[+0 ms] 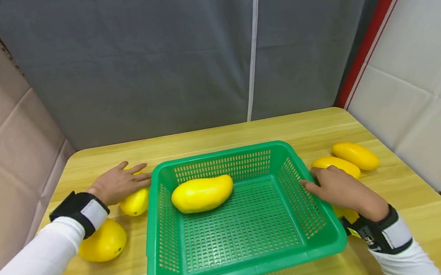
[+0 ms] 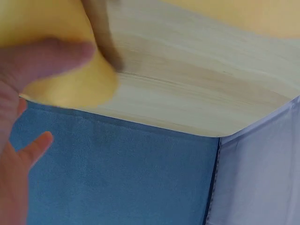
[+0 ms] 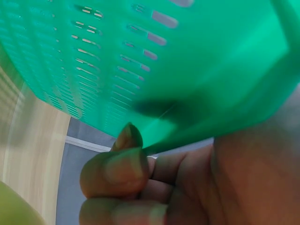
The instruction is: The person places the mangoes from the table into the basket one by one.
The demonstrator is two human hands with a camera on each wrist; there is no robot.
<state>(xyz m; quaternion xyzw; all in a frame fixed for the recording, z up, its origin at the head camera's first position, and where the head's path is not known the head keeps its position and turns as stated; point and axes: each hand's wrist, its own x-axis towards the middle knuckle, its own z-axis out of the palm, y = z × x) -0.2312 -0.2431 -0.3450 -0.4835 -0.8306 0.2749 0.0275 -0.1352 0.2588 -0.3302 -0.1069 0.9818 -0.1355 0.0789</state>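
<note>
A green plastic basket sits in the middle, tilted slightly, with one yellow mango lying in its back left part. My right hand grips the basket's right rim, its fingers curled at the edge in the right wrist view. To the left of the basket, my left hand lies over another mango, fingers spread and fairly straight. The left wrist view has the thumb resting along that mango. A further mango sits below the left wrist.
Right of the basket, two mangoes lie together, and another mango is partly hidden beneath the right wrist. The wooden table meets a grey cloth wall behind and pale padded panels on both sides.
</note>
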